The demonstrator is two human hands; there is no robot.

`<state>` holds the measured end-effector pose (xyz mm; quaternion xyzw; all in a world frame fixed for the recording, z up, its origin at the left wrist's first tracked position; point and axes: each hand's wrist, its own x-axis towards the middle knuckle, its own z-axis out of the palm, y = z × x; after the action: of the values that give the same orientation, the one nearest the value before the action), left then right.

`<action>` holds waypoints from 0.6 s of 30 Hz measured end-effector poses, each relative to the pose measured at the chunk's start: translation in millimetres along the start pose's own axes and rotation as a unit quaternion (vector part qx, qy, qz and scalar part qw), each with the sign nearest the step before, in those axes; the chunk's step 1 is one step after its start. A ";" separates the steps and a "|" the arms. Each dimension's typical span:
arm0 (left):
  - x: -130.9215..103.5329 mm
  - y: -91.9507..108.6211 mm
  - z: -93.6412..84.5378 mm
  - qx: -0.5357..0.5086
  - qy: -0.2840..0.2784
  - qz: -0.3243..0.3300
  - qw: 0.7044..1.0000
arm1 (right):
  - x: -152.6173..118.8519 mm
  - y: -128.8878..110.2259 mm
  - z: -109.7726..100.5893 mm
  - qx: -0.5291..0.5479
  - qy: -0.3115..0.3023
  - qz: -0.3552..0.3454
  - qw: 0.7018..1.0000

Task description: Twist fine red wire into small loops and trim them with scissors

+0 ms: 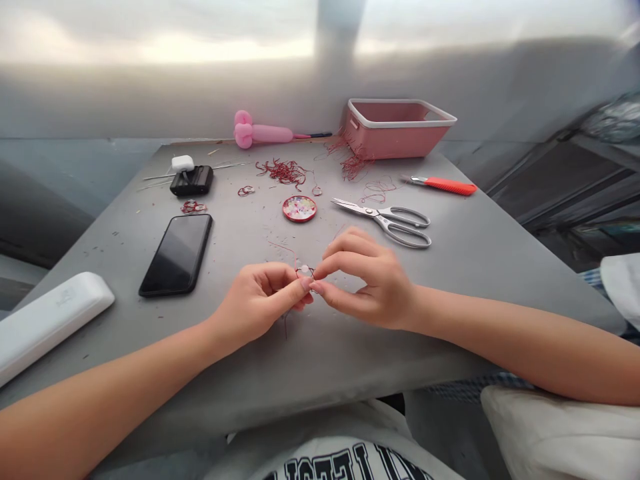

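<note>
Near the front of the table, my left hand point(265, 293) is closed, thumb against fingers, around a small cord bracelet point(305, 269) with a pale bead. From the other side my right hand point(367, 277) pinches the same cord close to the left fingertips; its remaining fingers are curled above. A thin red cord end point(283, 247) sticks up past the left hand, and a dark strand point(286, 327) hangs below it. The fingertips hide part of the cord. Beyond the hands lie a round red-rimmed dish of beads point(299, 209) and silver scissors point(385, 219).
Farther back are a red cord pile point(284, 171), a pink bin point(395, 140), a pink balloon point(265, 132) and a red-handled cutter point(447, 185). At left lie a phone point(177, 255), a black device point(192, 181) and a long white case point(55, 320). Cord scraps dot the grey table point(240, 373).
</note>
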<state>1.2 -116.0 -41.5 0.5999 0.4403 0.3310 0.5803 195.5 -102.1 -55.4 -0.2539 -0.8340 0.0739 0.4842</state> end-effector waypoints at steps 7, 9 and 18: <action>-1.3 0.2 0.9 -0.030 0.000 -0.029 0.999 | 0.1 -1.9 -2.3 0.031 -0.036 0.050 0.998; -0.7 -1.6 0.0 -0.064 -0.006 -0.048 0.997 | 1.1 -0.7 -2.8 0.027 -0.036 0.024 0.999; 4.9 -7.8 -4.1 -0.183 0.005 -0.087 0.979 | -0.5 1.3 -0.8 -0.048 -0.038 -0.161 0.985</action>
<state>-1.7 -110.3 -49.3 0.4418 0.4255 0.3571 0.7044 196.9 -101.3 -55.9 -0.1366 -0.8843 -0.0357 0.4450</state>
